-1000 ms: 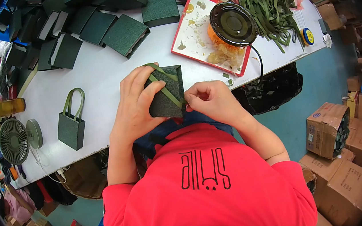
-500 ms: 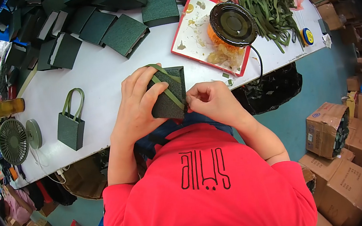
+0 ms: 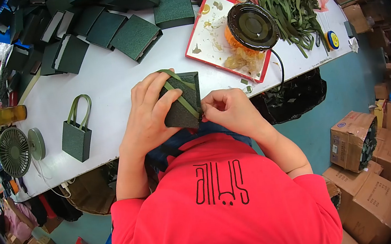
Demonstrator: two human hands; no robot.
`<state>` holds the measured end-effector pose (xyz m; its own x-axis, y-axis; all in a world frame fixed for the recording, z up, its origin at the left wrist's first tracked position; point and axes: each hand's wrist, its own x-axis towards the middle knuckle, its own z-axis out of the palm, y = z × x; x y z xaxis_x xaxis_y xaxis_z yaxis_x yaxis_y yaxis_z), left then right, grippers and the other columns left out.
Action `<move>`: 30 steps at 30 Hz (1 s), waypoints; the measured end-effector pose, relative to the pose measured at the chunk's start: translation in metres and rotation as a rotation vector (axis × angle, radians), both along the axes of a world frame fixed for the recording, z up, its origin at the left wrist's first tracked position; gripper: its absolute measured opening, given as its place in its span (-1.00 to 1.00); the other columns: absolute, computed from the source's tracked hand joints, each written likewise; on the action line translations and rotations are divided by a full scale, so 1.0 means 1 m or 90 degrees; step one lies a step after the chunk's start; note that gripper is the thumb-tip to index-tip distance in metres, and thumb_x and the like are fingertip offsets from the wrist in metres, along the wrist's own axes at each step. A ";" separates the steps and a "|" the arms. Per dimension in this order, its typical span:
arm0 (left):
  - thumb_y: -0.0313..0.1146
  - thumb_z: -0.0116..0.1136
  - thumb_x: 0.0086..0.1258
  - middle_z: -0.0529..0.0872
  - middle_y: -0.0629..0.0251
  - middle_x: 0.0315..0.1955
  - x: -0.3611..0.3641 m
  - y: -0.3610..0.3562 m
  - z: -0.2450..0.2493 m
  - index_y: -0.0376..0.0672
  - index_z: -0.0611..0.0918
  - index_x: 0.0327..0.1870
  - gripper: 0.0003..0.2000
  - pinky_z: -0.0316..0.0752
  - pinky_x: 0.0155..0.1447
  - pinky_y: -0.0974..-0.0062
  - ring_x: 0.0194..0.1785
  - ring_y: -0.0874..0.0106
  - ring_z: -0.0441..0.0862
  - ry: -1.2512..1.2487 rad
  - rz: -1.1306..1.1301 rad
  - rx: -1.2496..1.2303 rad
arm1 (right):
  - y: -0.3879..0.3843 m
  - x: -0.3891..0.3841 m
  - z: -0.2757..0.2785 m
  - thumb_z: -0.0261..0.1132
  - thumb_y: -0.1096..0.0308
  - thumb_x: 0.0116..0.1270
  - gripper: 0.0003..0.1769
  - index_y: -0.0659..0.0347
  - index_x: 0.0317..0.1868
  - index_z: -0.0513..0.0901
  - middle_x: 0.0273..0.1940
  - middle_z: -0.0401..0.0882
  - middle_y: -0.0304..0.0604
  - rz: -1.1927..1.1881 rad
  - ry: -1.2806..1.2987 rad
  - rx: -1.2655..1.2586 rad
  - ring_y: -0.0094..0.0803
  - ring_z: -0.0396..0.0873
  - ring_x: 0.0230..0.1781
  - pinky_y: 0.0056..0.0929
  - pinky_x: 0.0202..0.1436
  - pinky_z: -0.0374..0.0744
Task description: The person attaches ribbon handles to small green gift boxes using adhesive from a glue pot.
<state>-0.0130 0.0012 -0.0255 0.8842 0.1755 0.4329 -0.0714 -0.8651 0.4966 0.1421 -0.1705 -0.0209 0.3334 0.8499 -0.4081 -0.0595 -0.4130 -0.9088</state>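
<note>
A dark green box bag [image 3: 184, 101] with a lighter green ribbon handle lies in my left hand [image 3: 148, 110], whose fingers wrap over its left side and press on the ribbon. My right hand [image 3: 233, 110] is pinched at the bag's right edge, near the lower corner; what its fingertips hold is too small to make out. To the left, a similar green bag [image 3: 77, 139] rests on the white table [image 3: 114, 88] with its ribbon handle looped upward.
Several green boxes [image 3: 137, 38] cover the table's back left. A round pot of dark glue [image 3: 252, 26] sits on a red-edged tray [image 3: 206, 48], beside a ribbon heap [image 3: 283, 1]. A fan [image 3: 14, 152] is at left; cartons [image 3: 376, 202] stand at right.
</note>
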 end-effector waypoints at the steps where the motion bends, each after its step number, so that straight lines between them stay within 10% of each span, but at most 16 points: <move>1: -0.29 0.64 -0.24 0.48 0.07 0.29 0.000 0.000 0.000 -0.03 0.48 0.14 -0.22 0.33 0.31 0.06 0.34 0.00 0.42 0.000 0.001 -0.001 | 0.000 0.000 0.003 0.27 0.45 0.41 -0.82 0.45 -0.18 0.71 -0.34 0.74 -0.19 0.003 -0.001 -0.001 -0.61 0.68 -0.33 -0.60 -0.20 0.63; 11: -0.36 0.64 -0.29 0.48 0.08 0.30 -0.002 0.003 0.001 -0.03 0.48 0.15 -0.19 0.31 0.34 0.06 0.37 0.00 0.40 -0.001 0.026 -0.012 | 0.001 -0.002 -0.007 0.27 0.46 0.44 -0.83 0.45 -0.17 0.71 -0.33 0.74 -0.20 -0.114 0.042 0.058 -0.55 0.72 -0.30 -0.61 -0.19 0.64; 17: -0.43 0.60 -0.26 0.47 0.03 0.31 -0.007 0.011 -0.001 -0.06 0.49 0.16 -0.21 0.29 0.38 0.08 0.36 -0.03 0.40 -0.048 0.075 -0.052 | -0.021 0.004 -0.002 0.35 0.45 0.41 -0.86 0.32 -0.34 0.68 -0.46 0.68 -0.24 -0.223 -0.209 0.160 -0.65 0.59 -0.52 -0.67 -0.44 0.50; 21: -0.41 0.60 -0.26 0.46 -0.02 0.31 -0.001 0.008 0.002 -0.08 0.48 0.15 -0.22 0.29 0.40 0.08 0.35 -0.06 0.39 -0.085 0.065 -0.078 | -0.030 -0.002 0.012 0.22 0.14 0.57 -0.61 0.35 -0.19 0.71 -0.40 0.70 -0.21 0.082 0.265 -0.021 -0.60 0.53 -0.65 -0.65 -0.55 0.44; 24: -0.38 0.61 -0.27 0.46 -0.04 0.31 0.004 0.000 0.004 -0.09 0.48 0.15 -0.21 0.30 0.40 0.06 0.35 -0.08 0.38 -0.102 0.023 -0.132 | -0.023 -0.015 0.002 0.17 0.17 0.61 -0.63 0.35 0.06 0.64 -0.04 0.76 -0.05 0.046 0.343 0.069 -0.52 0.60 -0.56 -0.62 -0.48 0.50; 30: -0.39 0.62 -0.28 0.45 -0.09 0.33 0.000 0.000 0.005 -0.07 0.46 0.16 -0.19 0.33 0.37 0.04 0.34 -0.10 0.39 -0.085 0.025 -0.112 | -0.039 -0.004 -0.011 0.19 0.31 0.59 -0.66 0.31 0.24 0.55 0.05 0.70 -0.05 -0.359 0.454 0.313 -0.58 0.60 -0.44 -0.63 -0.42 0.50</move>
